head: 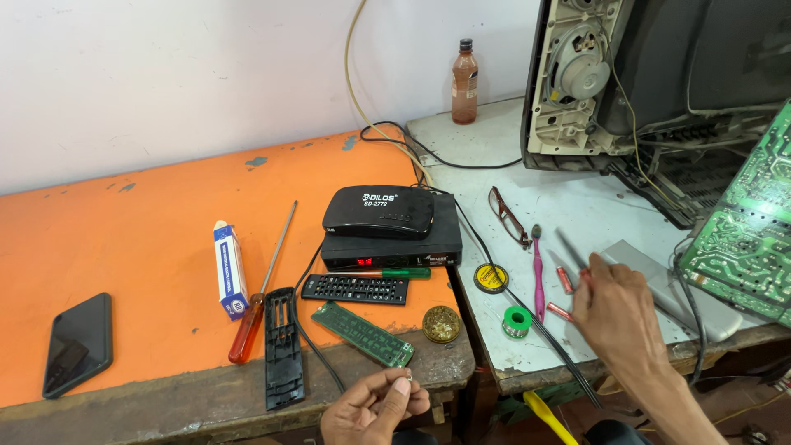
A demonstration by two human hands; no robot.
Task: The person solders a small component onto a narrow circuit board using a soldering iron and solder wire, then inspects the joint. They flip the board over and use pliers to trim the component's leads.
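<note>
— Orange bench (165, 214) on the left, a white table (577, 206) to its right?

— Yes. At bottom centre the left hand (375, 405) is pinched shut on a tiny metal part (406, 380), just below the green circuit board (362, 334).

— And the other?

— At lower right, the right hand (620, 317) grasps a red-tipped tool (574, 257), near the green solder spool (517, 321).

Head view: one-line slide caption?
Left hand pinches a small part near a green circuit board; right hand reaches red-handled tools on the white bench.
</note>
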